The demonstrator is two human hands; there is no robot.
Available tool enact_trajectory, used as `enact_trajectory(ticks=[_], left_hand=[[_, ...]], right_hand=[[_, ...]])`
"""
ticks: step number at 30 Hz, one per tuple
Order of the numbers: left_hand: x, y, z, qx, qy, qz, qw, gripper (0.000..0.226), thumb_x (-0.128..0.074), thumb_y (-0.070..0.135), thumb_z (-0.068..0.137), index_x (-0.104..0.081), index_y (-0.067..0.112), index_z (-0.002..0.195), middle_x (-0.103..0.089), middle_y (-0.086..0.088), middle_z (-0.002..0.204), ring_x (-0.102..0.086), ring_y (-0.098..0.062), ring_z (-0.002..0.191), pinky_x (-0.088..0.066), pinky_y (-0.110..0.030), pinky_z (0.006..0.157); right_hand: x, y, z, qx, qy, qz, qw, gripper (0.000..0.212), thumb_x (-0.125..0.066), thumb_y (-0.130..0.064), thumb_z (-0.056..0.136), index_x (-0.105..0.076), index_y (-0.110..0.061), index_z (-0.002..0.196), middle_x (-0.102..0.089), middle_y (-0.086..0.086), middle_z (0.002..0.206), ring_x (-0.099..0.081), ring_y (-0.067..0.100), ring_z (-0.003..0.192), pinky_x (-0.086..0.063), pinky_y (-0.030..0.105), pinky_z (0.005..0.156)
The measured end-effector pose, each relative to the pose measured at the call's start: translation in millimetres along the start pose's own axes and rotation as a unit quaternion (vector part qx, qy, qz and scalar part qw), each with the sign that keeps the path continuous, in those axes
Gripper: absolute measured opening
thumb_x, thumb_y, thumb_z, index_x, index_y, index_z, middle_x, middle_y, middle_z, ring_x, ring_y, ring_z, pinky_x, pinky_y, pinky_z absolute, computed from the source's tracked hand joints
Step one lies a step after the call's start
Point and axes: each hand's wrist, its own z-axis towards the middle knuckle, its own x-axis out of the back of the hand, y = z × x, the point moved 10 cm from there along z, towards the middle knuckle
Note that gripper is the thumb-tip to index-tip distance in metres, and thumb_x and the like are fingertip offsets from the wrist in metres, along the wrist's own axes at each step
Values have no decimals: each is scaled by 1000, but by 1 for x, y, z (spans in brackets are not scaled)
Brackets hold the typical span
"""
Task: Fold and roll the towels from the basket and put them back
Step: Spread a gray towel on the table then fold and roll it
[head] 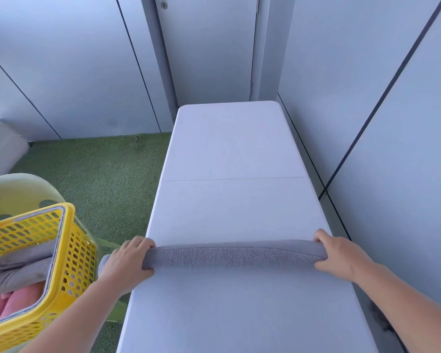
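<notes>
A grey towel (234,254) lies rolled into a long tube across the white table (229,149), spanning its full width. My left hand (126,261) grips the roll's left end, fingers curled over its top. My right hand (337,253) grips the right end the same way. To the left stands a yellow perforated basket (73,256) holding a grey towel (18,266) and pink rolled towels (13,301).
The basket sits on a pale green stool (18,189) over green artificial turf (94,174). Grey wall panels close in behind and along the right of the table. A seam crosses the tabletop at mid-length.
</notes>
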Motion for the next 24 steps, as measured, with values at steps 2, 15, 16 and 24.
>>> enact_trajectory(ticks=[2, 15, 16, 24], left_hand=[[6, -1, 11, 0, 13, 25, 1000, 54, -72, 50, 71, -53, 42, 122, -46, 17, 119, -46, -15, 114, -42, -36, 91], [-30, 27, -10, 79, 2, -47, 996, 70, -52, 66, 85, -28, 40, 145, -53, 5, 112, -59, -24, 103, -49, -41, 80], [-34, 39, -15, 86, 4, -65, 994, 75, -54, 67, 82, -26, 39, 147, -52, 4, 115, -60, -24, 103, -49, -40, 79], [-62, 172, -36, 130, -3, -242, 961, 88, -49, 64, 91, -8, 24, 158, -36, 0, 139, -47, -24, 128, -41, -38, 97]], right_hand=[[7, 3, 12, 20, 9, -6, 1000, 30, -63, -44, 66, -51, -38, 94, -53, -17, 95, -54, 11, 89, -51, 33, 72], [-40, 4, -12, -49, 105, 21, 993, 50, -44, -49, 94, -32, -33, 140, -53, -5, 110, -55, 20, 99, -50, 36, 74], [-46, -4, -17, -54, 111, 33, 992, 51, -44, -49, 94, -32, -33, 141, -53, -4, 108, -55, 20, 98, -49, 36, 73], [-83, -110, -41, -20, 128, 141, 981, 90, -43, -62, 85, -8, -17, 155, -35, 5, 147, -40, 29, 125, -40, 45, 102]])
